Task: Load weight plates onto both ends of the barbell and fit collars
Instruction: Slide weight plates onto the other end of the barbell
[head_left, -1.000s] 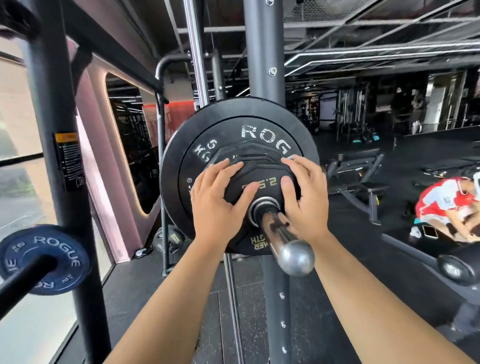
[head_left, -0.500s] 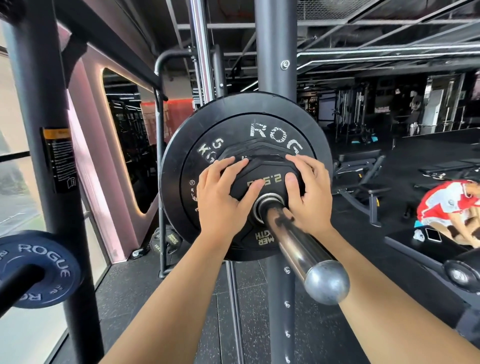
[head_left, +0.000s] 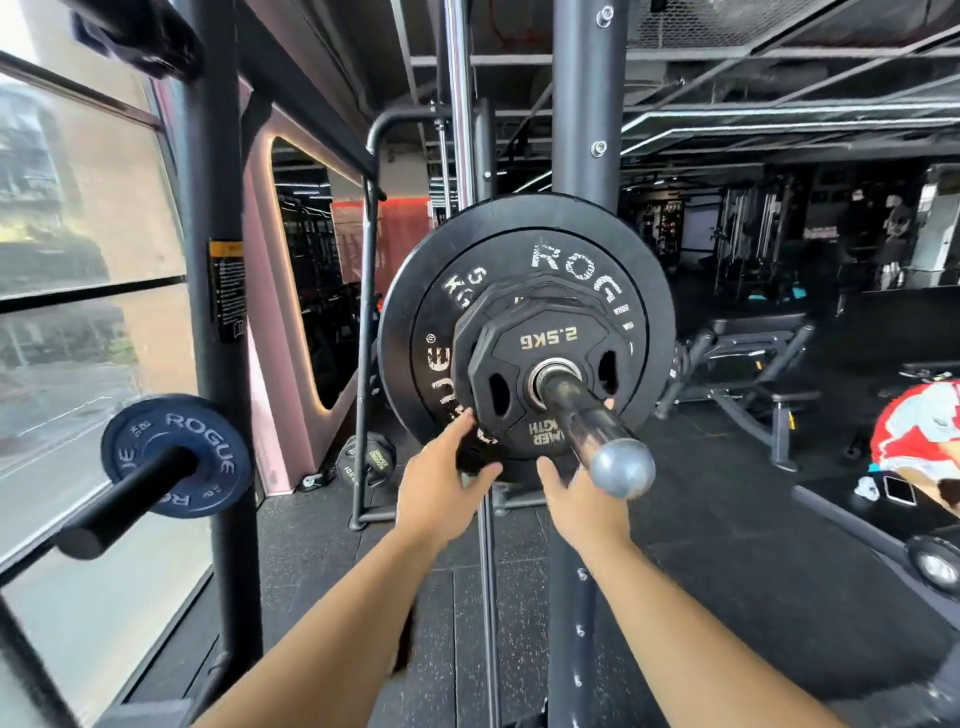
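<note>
Left hand (head_left: 441, 483) and right hand (head_left: 582, 506) hung loose-fingered, gripping nothing. The small plate (head_left: 540, 364) probably wanted pressing flush before a collar.

Partly hidden behind rounded grey steel barbell end (head_left: 622, 468), at 5 o'clock: right hand (head_left: 582, 501). Half covered by twelve-sided black 2.5KG plate (head_left: 550, 338): white lettering on large round black plate (head_left: 519, 228). Cut off at 4 o'clock: person in red-and-white shirt (head_left: 917, 434). Unreadably small: print on yellow-topped black label (head_left: 227, 291).

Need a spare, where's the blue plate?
Head view, lower left: the blue plate sits on a peg by the rack post, left of the barbell.
</note>
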